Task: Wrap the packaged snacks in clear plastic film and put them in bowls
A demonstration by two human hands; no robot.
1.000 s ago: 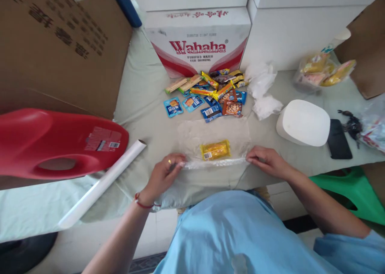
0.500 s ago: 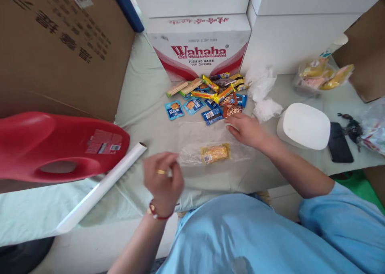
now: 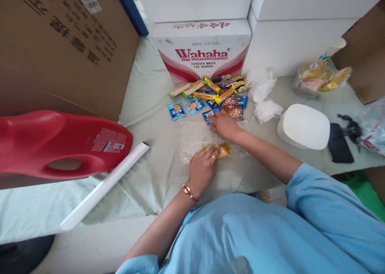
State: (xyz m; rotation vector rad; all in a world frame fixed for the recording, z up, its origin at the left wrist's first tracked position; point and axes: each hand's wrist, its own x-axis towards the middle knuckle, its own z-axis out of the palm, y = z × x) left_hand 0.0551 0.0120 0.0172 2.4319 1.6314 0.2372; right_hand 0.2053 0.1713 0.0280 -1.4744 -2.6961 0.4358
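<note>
On a clear plastic bag (image 3: 192, 133) lies a yellow-wrapped snack (image 3: 224, 149). My left hand (image 3: 203, 166) is over its left part, fingers bent down onto the wrapper; a ring and a red bracelet show. Just beyond the bag, my right hand (image 3: 225, 125) reaches to a blue snack packet (image 3: 209, 113), its fingertips on the packet and the thumb apart from them. Two light-blue packets (image 3: 177, 110) lie to the left. Behind is a pile of wrapped snacks, with yellow bars (image 3: 206, 95), wafer packs (image 3: 194, 87) and brown cookie packets (image 3: 234, 111).
A Wahaha carton (image 3: 203, 51) stands behind the snacks. To the left are a red jug (image 3: 78, 125), a white roll (image 3: 105, 186) and a large cardboard box (image 3: 78, 57). To the right are crumpled plastic (image 3: 266, 109), a white container (image 3: 303, 125) and a black phone (image 3: 339, 144).
My left hand has moved right and come down onto the yellow-wrapped snack. My right hand has shifted left from the brown cookie packet to the blue packet. The camera view has shifted slightly.
</note>
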